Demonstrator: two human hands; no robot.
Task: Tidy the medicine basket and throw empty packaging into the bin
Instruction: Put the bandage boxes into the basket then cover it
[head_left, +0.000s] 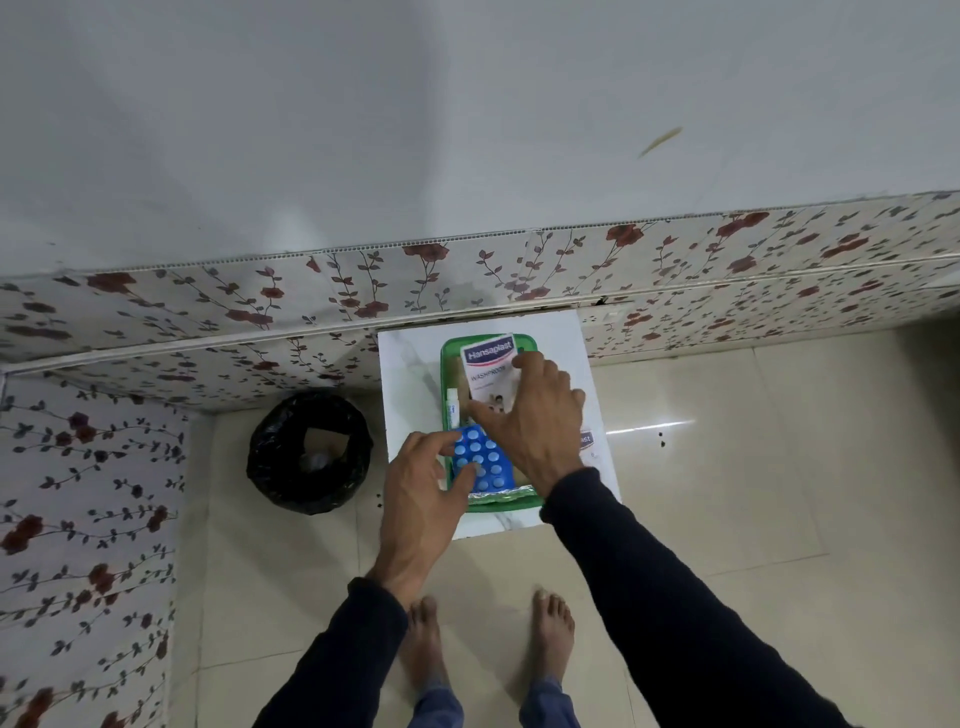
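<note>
A green medicine basket (445, 358) sits on a small white table (410, 364). My right hand (535, 415) grips a white Hansaplast box (488, 364) at the basket's far end, thumb and fingers on its edges. My left hand (421, 493) pinches a blue blister strip (483, 462) with round white tablets at the basket's near end. A small white tube (453, 405) lies along the basket's left wall. A silver foil strip (498, 496) shows at the near rim. A bin lined with a black bag (309, 452) stands on the floor left of the table.
A second Hansaplast pack (586, 441) lies on the table right of the basket, mostly hidden by my right wrist. Floral panels (208, 312) line the wall behind and to the left. My bare feet (488, 639) stand on beige floor tiles.
</note>
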